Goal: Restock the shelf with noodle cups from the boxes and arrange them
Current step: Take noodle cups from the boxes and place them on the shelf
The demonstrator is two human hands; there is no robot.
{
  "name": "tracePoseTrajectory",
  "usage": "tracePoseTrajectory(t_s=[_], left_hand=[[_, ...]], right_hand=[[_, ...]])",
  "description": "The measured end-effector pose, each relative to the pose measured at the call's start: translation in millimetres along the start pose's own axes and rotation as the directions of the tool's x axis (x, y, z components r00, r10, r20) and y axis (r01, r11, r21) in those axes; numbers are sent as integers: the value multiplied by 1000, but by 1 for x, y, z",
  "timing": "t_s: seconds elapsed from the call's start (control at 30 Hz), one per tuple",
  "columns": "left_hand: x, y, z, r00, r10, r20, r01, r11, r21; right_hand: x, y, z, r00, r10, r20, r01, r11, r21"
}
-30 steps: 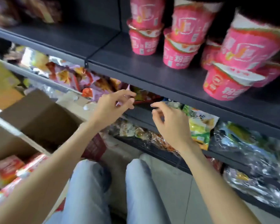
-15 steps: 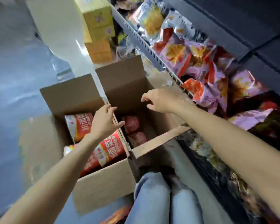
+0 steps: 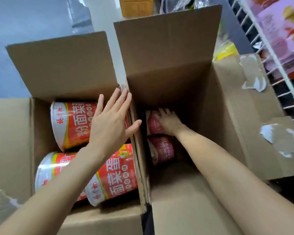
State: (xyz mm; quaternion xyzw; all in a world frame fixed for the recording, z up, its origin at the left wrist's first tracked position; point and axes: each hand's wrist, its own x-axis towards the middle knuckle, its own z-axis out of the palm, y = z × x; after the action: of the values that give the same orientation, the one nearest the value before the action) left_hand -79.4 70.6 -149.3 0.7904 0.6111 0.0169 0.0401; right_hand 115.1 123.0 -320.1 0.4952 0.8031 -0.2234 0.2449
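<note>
Two open cardboard boxes stand side by side on the floor. The left box (image 3: 58, 68) holds large red noodle cups (image 3: 71, 122) lying on their sides. The right box (image 3: 168, 53) is deep, with two pink noodle cups at its bottom left. My right hand (image 3: 167, 122) reaches down inside it and grips the upper pink cup (image 3: 154, 123); the second pink cup (image 3: 161, 149) lies just below. My left hand (image 3: 109, 122) lies flat with straight fingers over the red cups, against the wall between the two boxes.
A white wire shelf rack (image 3: 261, 48) with snack packs runs along the right edge. Torn tape clings to the right box's flap (image 3: 270, 133). A brown carton (image 3: 136, 5) stands on the grey floor beyond the boxes.
My view swung from the shelf down to the boxes. My right hand went down into the right box and took hold of a pink cup. My left hand settled on the box divider.
</note>
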Motion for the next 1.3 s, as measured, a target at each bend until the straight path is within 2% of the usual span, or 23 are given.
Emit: tracePoseTrajectory(t_s=[0.13,0.27,0.43,0.57,0.73,0.83,0.93,1.0,1.03,1.1,1.17,1.2,1.3], left_hand=[[-1,-2,0,1000,22,-13,-21,999,25],[-2,-3,-1,999,36,-7,-36,999,21],[-1,-3,-3,998,57,22,-58,997,47],[0,-2,-4,998,68,8,-68,997,32],[2,-1,-7,998,64,21,-64,998,-3],[2,3,-13,998,38,53,-36,998,-47],[2,15,-35,991,-73,113,96,973,-208],[-5,30,-61,975,-184,121,219,865,-452],[-12,39,-77,962,-230,148,273,762,-588],[-31,61,-115,925,-261,276,372,476,-797],[-50,90,-153,888,-184,421,453,191,-871],[-59,106,-171,885,-113,452,463,115,-879],[-92,157,-217,913,91,397,394,42,-918]], right_hand=[[43,-2,26,998,34,58,-38,997,71],[62,-4,57,998,64,-3,-64,997,34],[53,10,63,998,22,-63,-19,999,48],[24,19,43,995,80,-63,-78,996,36],[-41,13,-14,974,22,-224,-55,988,-143],[-94,-1,-53,941,-12,-339,-22,995,-98],[-159,-14,-85,862,46,-505,-31,999,38],[-208,-22,-106,795,181,-579,-39,968,248],[-234,-28,-117,761,275,-588,-36,922,385],[-291,-42,-135,679,481,-554,-21,768,641],[-349,-58,-143,576,640,-508,42,597,801],[-377,-68,-144,529,697,-485,96,518,850],[-453,-95,-139,366,817,-446,220,389,894]])
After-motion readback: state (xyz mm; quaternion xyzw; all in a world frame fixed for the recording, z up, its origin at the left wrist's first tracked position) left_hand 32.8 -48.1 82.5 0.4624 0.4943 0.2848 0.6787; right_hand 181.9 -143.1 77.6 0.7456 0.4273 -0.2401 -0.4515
